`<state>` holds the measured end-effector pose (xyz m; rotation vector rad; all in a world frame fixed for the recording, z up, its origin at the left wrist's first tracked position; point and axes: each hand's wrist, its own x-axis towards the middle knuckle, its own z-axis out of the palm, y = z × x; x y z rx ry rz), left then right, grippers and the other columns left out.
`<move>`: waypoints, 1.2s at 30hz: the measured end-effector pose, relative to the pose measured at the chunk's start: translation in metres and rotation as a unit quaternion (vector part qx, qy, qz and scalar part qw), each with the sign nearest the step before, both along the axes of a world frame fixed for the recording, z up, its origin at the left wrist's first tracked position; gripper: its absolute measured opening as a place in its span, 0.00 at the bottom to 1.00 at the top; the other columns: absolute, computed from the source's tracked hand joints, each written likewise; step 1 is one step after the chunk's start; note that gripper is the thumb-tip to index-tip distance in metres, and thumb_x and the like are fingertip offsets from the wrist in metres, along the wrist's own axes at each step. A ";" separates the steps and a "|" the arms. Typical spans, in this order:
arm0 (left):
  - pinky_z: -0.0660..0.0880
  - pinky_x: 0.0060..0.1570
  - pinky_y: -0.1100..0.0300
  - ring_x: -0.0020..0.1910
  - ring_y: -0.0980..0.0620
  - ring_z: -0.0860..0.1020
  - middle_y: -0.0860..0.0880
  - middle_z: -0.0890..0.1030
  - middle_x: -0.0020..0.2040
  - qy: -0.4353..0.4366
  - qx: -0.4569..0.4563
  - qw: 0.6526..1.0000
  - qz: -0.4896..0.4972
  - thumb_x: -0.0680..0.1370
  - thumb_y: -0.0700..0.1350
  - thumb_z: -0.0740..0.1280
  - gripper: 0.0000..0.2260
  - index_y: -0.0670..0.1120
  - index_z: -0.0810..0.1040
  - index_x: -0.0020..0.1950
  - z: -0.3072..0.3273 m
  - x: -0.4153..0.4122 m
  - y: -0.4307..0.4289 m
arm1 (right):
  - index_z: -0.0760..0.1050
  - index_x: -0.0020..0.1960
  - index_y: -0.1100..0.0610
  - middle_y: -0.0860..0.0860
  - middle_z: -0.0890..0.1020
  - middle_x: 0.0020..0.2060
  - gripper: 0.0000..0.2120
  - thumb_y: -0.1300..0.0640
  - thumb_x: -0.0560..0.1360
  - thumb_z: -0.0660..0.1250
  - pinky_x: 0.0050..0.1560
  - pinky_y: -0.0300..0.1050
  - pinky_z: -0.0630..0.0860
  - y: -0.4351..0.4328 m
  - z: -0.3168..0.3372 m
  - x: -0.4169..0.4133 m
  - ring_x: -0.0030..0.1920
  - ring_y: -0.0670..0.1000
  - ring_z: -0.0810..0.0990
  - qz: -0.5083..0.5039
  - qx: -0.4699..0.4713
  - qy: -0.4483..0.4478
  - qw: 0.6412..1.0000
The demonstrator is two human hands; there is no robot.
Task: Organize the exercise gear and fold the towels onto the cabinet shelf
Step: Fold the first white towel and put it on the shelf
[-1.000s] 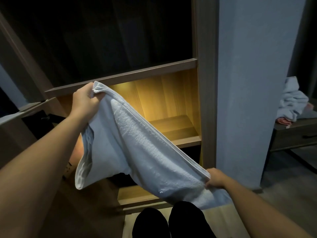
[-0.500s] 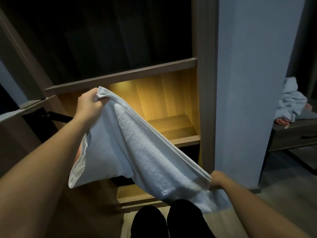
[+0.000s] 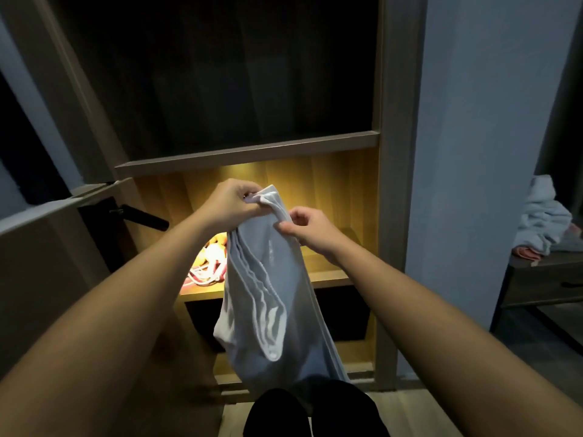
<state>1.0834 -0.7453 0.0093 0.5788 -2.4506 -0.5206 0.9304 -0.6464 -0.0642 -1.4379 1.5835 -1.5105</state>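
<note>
A pale grey-blue towel hangs folded in half in front of the lit cabinet shelf. My left hand grips its gathered top corners. My right hand pinches the towel's right edge just below, almost touching the left hand. The towel's lower end drops down to my dark legs. On the shelf's left side lies a heap of yellow and pink-white exercise gear, partly hidden behind the towel and my left forearm.
An open cabinet door with a black handle juts out at the left. A blue-grey wall panel stands to the right. More crumpled towels lie on a dark side table at the far right.
My right hand rose from low at the right and met my left hand, bringing the towel's ends together. The towel now hangs doubled instead of stretched, and the gear on the shelf shows.
</note>
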 end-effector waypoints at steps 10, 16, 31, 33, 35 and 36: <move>0.76 0.38 0.57 0.43 0.49 0.78 0.49 0.78 0.41 -0.101 0.086 0.988 0.078 0.72 0.40 0.72 0.07 0.51 0.76 0.40 -0.056 0.030 -0.034 | 0.75 0.51 0.62 0.56 0.78 0.44 0.10 0.55 0.80 0.60 0.47 0.52 0.77 -0.021 0.004 0.012 0.43 0.51 0.75 -0.114 -0.036 0.092 0.989; 0.71 0.32 0.60 0.37 0.49 0.77 0.48 0.77 0.37 -0.172 0.135 0.967 0.130 0.72 0.45 0.72 0.05 0.47 0.79 0.39 -0.095 0.055 -0.065 | 0.72 0.50 0.56 0.49 0.76 0.42 0.08 0.52 0.83 0.58 0.41 0.37 0.72 -0.024 0.025 -0.003 0.42 0.46 0.75 -0.155 -0.069 0.082 0.982; 0.77 0.39 0.59 0.46 0.49 0.80 0.46 0.80 0.48 0.137 0.224 0.951 0.162 0.73 0.45 0.75 0.07 0.47 0.80 0.47 -0.036 0.064 -0.106 | 0.72 0.47 0.53 0.48 0.75 0.39 0.10 0.49 0.83 0.58 0.35 0.40 0.67 -0.018 0.059 -0.091 0.38 0.46 0.72 -0.281 -0.087 0.038 0.955; 0.78 0.41 0.58 0.50 0.50 0.80 0.50 0.81 0.51 0.266 0.296 0.904 0.157 0.75 0.45 0.73 0.08 0.48 0.79 0.52 -0.035 0.044 -0.104 | 0.71 0.45 0.52 0.48 0.75 0.38 0.11 0.48 0.83 0.58 0.34 0.40 0.66 -0.019 0.061 -0.102 0.38 0.46 0.72 -0.296 -0.077 0.040 0.951; 0.76 0.40 0.59 0.50 0.52 0.80 0.51 0.80 0.52 0.322 0.303 0.882 0.161 0.78 0.46 0.70 0.10 0.48 0.77 0.58 -0.031 0.022 -0.100 | 0.72 0.47 0.54 0.49 0.75 0.39 0.11 0.49 0.83 0.58 0.35 0.40 0.66 -0.024 0.059 -0.113 0.39 0.47 0.73 -0.302 -0.063 0.036 0.951; 0.77 0.42 0.58 0.51 0.52 0.80 0.50 0.80 0.53 0.334 0.292 0.880 0.167 0.79 0.47 0.69 0.11 0.47 0.77 0.60 -0.028 0.013 -0.099 | 0.73 0.48 0.55 0.50 0.75 0.40 0.11 0.49 0.83 0.58 0.36 0.41 0.67 -0.027 0.057 -0.117 0.40 0.47 0.73 -0.304 -0.057 0.030 0.951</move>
